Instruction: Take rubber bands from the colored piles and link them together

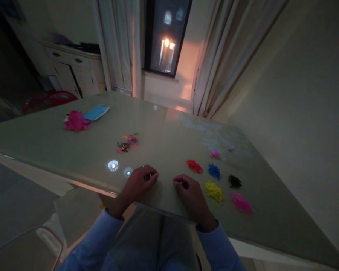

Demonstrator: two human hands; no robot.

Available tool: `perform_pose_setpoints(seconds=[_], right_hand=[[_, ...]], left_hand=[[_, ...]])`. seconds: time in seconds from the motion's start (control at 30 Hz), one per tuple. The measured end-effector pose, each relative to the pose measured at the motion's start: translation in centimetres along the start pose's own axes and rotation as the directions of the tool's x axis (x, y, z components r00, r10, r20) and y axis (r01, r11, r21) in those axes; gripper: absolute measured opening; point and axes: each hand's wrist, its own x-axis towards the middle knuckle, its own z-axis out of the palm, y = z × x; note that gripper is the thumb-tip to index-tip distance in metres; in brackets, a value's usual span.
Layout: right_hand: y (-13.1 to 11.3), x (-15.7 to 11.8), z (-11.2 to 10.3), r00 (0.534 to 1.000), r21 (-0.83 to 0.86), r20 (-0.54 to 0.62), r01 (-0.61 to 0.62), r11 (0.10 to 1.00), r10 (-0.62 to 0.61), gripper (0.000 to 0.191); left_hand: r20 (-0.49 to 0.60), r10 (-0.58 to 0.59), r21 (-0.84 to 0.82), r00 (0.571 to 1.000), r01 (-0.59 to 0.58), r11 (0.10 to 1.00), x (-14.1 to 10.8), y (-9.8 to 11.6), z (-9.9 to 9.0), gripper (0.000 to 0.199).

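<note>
Curling apart, grip unclear, left hand point(140, 180) and right hand point(190, 192) sit by the bench's point(84, 158) near edge, single-colour piles point(214, 191) seemingly separated toward the right edge, a mixed pile point(127, 143) unsorted nearer the far edge.

Window point(155, 22): there's an orange glow point(167, 43) in the dark glass!
Curtains point(220, 45): pale, hanging in folds, one either side.
Cabinet point(66, 69): over on the left, off-white, dark handles point(78, 60) showing.
Mask point(96, 112): light blue, lying on the table point(158, 126), crumpled pink item point(77, 121) right beside it!
Red object point(61, 97): low down past the table, too dim to name.
</note>
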Motion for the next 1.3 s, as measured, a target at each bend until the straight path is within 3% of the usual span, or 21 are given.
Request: perform_pose_setpoints(seconds=[0.1, 0.2, 0.27, 0.33, 0.53, 0.7, 0.93, 1.3], right_hand=[[-1.6, 2.8, 1.2, 0.999, 0.008, 0.031, 0.013, 1.000, -0.013, 0.014], [-3.7, 6.8, 3.3, 0.994, -0.020, 0.074, 0.084, 0.996, -0.082, 0.016], [-5.2, 9.6, 5.1, 0.982, -0.158, 0.143, 0.147, 0.976, -0.125, 0.023], [-6.4, 12.3, 7.1, 0.956, -0.403, 0.248, 0.248, 0.881, -0.156, 0.030], [-7.6, 17.8, 11.7, 0.941, -0.576, 0.317, 0.288, 0.765, -0.116, 0.026], [-7.7, 18.9, 12.6, 0.919, -0.640, 0.374, 0.354, 0.683, -0.125, 0.029], [-8.1, 18.3, 12.3, 0.870, -0.666, 0.468, 0.463, 0.586, -0.155, 0.029], [-7.9, 18.0, 12.1, 0.866, -0.657, 0.468, 0.474, 0.587, -0.175, 0.029]], left_hand=[[-0.015, -0.054, -0.097, 0.998, 0.053, 0.994, 0.0, 0.0, 0.1, 0.022], [-0.046, -0.170, -0.295, 0.984, 0.149, 0.944, 0.0, 0.1, -0.3, 0.026], [-0.071, -0.250, -0.432, 0.966, 0.196, 0.880, 0.0, 0.1, -0.7, 0.028], [-0.103, -0.312, -0.533, 0.944, 0.213, 0.819, 0.1, 0.2, -1.0, 0.029], [-0.101, -0.375, -0.638, 0.922, 0.229, 0.736, 0.4, 0.3, -1.1, 0.031], [-0.070, -0.387, -0.669, 0.920, 0.244, 0.702, 0.5, 0.0, -1.0, 0.031], [-0.078, -0.390, -0.679, 0.918, 0.237, 0.694, 0.7, 0.0, -1.1, 0.032], [-0.101, -0.390, -0.691, 0.915, 0.217, 0.689, 0.7, 0.0, -1.1, 0.029]])
